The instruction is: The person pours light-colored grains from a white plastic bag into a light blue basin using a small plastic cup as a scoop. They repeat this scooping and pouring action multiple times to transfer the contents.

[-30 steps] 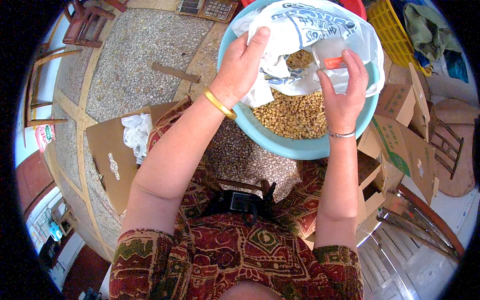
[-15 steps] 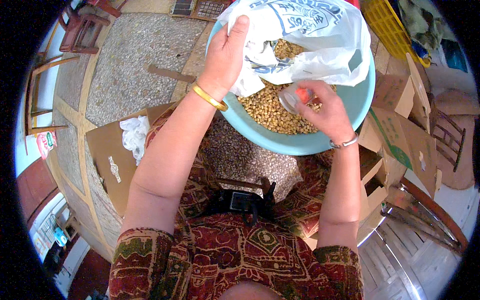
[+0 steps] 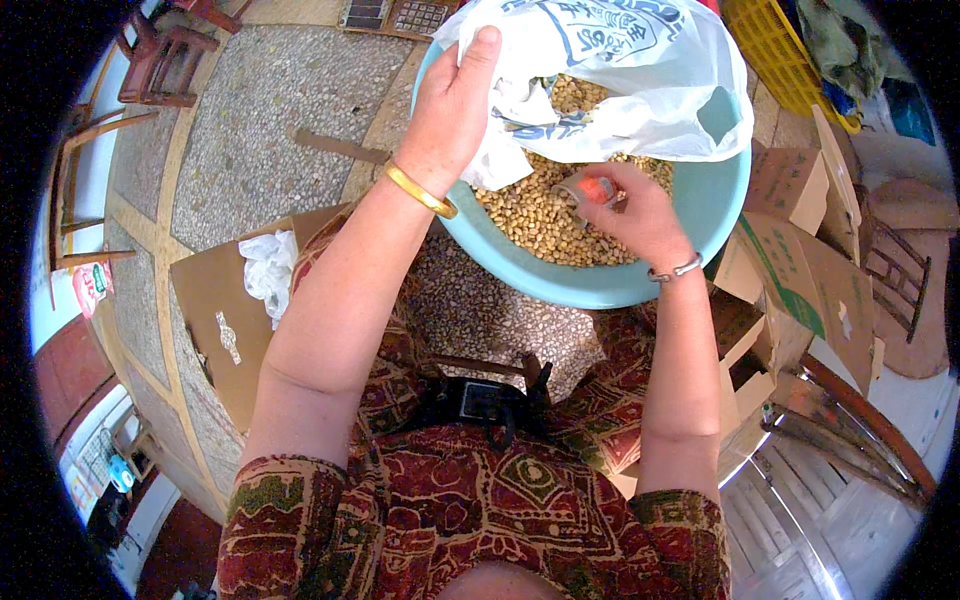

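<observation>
A light-blue basin (image 3: 560, 287) in front of me holds many small tan, nut-like pieces (image 3: 520, 215). Over its far part spreads a white plastic bag (image 3: 690, 120) with blue print, its mouth gaping and more of the same pieces showing inside. My left hand (image 3: 452, 112), a gold bangle at its wrist, grips the bag's left edge; the thumb points up and the other fingers are mostly hidden. In my right hand (image 3: 645, 215) is a small clear plastic cup (image 3: 572, 190) with an orange-red patch. The cup is tilted, its mouth down among the loose pieces below the bag.
A flattened cardboard box (image 3: 225, 320) with a crumpled white bag (image 3: 268, 275) lies left of my legs. Open cardboard boxes (image 3: 780, 270) crowd the right side of the basin, near a yellow crate (image 3: 775, 55). Wooden chairs (image 3: 165, 65) stand at the far left.
My right hand has shifted slightly with the cup, whose mouth now sits lower among the pieces. The bag's front edge has lifted a little; my left hand stays nearly still.
</observation>
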{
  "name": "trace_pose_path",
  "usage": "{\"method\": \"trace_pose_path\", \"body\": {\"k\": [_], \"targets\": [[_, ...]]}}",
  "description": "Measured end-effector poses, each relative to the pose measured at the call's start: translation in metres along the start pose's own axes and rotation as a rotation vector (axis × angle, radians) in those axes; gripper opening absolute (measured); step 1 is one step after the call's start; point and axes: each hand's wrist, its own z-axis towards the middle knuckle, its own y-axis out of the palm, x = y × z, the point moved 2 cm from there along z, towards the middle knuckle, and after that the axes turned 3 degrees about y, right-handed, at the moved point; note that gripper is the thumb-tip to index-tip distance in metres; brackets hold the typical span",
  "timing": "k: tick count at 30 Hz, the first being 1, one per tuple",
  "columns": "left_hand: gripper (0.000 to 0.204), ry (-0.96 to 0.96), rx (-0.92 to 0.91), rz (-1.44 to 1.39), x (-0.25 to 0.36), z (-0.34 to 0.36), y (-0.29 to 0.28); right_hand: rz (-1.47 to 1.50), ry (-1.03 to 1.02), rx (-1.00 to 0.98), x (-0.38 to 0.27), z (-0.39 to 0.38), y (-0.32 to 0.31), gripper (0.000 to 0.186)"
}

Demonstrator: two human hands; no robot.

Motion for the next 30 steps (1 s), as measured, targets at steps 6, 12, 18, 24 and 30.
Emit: {"method": "trace_pose_path", "body": {"k": [6, 12, 18, 24, 30], "targets": [[0.045, -0.032, -0.018, -0.004, 0.001, -0.003, -0.001, 0.642, 0.153, -0.164, 0.006, -0.005, -0.022, 0.038], [0.043, -0.031, -0.053, -0.004, -0.002, -0.004, 0.0, 0.837, 0.08, 0.067, -0.006, -0.006, -0.037, 0.035], [0.044, -0.094, -0.085, -0.022, 0.0, -0.009, 0.006, 0.521, -0.156, 0.515, -0.007, 0.012, -0.031, 0.041], [0.045, -0.095, -0.083, -0.077, 0.003, -0.011, 0.006, -0.167, -0.437, 0.777, -0.032, 0.018, -0.029, 0.059], [0.044, -0.054, -0.076, -0.054, 0.003, -0.01, 0.004, -0.206, -0.487, 0.839, -0.037, 0.019, -0.027, 0.062]]}}
